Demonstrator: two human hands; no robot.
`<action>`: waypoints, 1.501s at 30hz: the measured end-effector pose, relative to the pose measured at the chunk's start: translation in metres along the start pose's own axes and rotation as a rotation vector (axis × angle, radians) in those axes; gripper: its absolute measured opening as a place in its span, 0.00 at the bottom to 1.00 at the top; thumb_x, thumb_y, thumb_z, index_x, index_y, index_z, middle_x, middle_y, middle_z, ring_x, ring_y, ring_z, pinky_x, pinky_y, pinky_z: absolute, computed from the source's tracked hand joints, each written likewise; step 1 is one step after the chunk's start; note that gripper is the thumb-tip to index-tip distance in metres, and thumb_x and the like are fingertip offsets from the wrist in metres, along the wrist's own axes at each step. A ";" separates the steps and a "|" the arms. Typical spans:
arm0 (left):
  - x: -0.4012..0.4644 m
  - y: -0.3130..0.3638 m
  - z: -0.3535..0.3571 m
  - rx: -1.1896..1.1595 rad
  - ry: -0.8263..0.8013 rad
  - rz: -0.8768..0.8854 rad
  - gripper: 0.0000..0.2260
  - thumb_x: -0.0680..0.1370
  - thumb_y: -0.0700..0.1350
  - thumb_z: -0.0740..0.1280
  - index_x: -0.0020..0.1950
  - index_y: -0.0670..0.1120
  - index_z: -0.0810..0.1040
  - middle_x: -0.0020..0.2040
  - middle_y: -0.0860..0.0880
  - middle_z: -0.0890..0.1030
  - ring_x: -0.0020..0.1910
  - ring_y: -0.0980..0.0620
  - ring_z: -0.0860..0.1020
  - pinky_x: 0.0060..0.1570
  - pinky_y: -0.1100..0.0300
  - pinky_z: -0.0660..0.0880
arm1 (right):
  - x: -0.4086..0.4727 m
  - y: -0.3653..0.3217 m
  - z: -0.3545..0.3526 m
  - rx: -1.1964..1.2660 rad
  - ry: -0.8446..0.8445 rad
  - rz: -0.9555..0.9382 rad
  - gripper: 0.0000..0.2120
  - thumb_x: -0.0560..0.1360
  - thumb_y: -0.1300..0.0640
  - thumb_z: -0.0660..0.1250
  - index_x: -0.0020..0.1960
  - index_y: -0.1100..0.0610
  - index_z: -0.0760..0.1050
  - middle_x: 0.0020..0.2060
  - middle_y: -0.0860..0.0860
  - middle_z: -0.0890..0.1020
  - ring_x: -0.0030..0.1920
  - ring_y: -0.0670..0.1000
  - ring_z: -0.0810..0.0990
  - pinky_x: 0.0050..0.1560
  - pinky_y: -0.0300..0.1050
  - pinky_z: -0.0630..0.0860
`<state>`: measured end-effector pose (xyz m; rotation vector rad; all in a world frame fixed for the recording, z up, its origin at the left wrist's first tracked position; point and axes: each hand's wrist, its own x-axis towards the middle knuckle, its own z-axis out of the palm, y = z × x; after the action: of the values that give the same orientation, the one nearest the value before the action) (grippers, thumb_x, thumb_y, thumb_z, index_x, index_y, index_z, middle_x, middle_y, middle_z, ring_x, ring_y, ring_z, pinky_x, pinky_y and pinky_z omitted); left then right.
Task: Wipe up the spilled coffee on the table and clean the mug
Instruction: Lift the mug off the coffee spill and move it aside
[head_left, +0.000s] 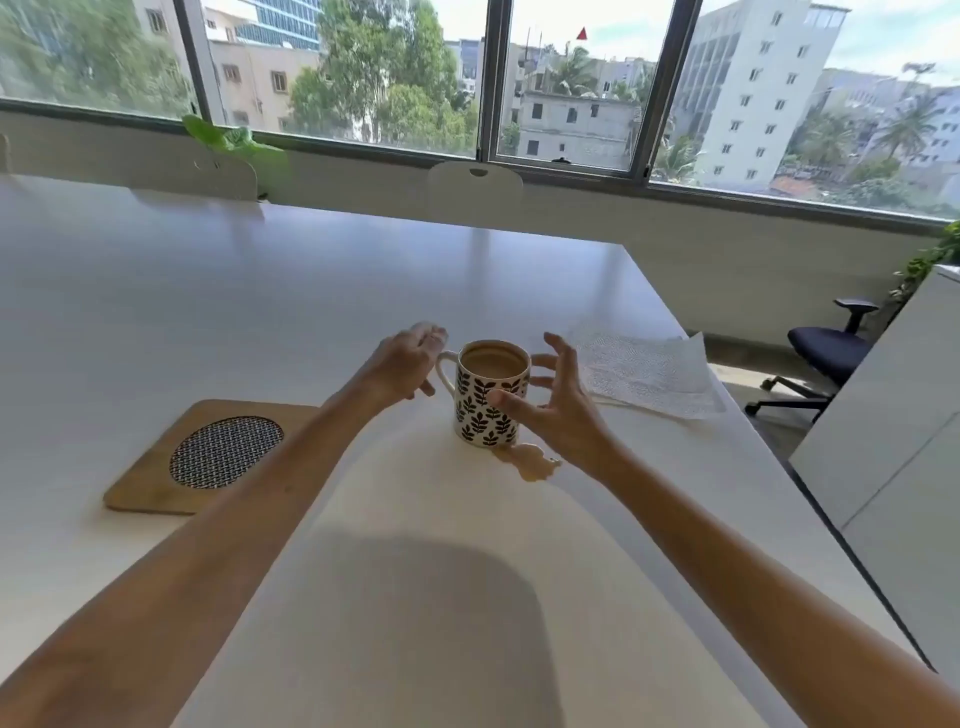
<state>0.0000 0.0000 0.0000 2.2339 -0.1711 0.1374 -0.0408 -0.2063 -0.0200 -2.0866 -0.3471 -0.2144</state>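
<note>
the mug stands upright on the white table, near its right edge, nearly full of milky coffee, with its handle turned left. a small spill lies on the table, touching the mug's base at the front right.

the left hand hovers just beside the handle, fingers loose and spread, holding nothing; whether a fingertip touches the handle cannot be told. the right hand hangs at the mug's right side, fingers splayed wide and bent like a claw, thumb in front of the mug wall, gripping nothing. the spill sits just under that wrist.

a paper towel lies flat to the right of the mug, reaching to the table's right edge and slightly over it. a wooden board with a woven round inset lies to the left, well apart from the mug, under the left forearm's line.

the table's far half is bare up to two chair backs at the far edge. past the right edge stand an office chair and a white cabinet, with a strip of floor between table and cabinet.
</note>
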 end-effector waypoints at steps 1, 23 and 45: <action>0.000 -0.001 0.001 -0.013 -0.027 0.014 0.15 0.82 0.50 0.52 0.60 0.46 0.74 0.55 0.47 0.78 0.35 0.52 0.81 0.26 0.65 0.72 | 0.002 0.001 0.002 0.024 -0.005 0.013 0.46 0.65 0.44 0.74 0.72 0.50 0.50 0.65 0.55 0.69 0.60 0.52 0.73 0.57 0.54 0.75; 0.028 -0.015 0.017 -0.439 -0.260 -0.068 0.19 0.80 0.49 0.57 0.28 0.49 0.64 0.22 0.55 0.66 0.23 0.57 0.59 0.27 0.62 0.55 | 0.020 0.009 0.030 -0.134 0.135 0.069 0.37 0.53 0.43 0.79 0.58 0.47 0.68 0.46 0.39 0.78 0.46 0.36 0.75 0.39 0.29 0.67; 0.046 -0.004 -0.008 -0.507 -0.262 -0.051 0.19 0.81 0.48 0.57 0.28 0.49 0.66 0.20 0.57 0.66 0.19 0.59 0.58 0.19 0.68 0.56 | 0.049 -0.014 0.017 -0.244 0.129 0.003 0.37 0.53 0.38 0.76 0.57 0.48 0.67 0.41 0.36 0.75 0.42 0.32 0.72 0.35 0.30 0.65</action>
<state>0.0457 0.0049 0.0091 1.7404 -0.2590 -0.2083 0.0008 -0.1765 -0.0030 -2.2993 -0.2495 -0.4054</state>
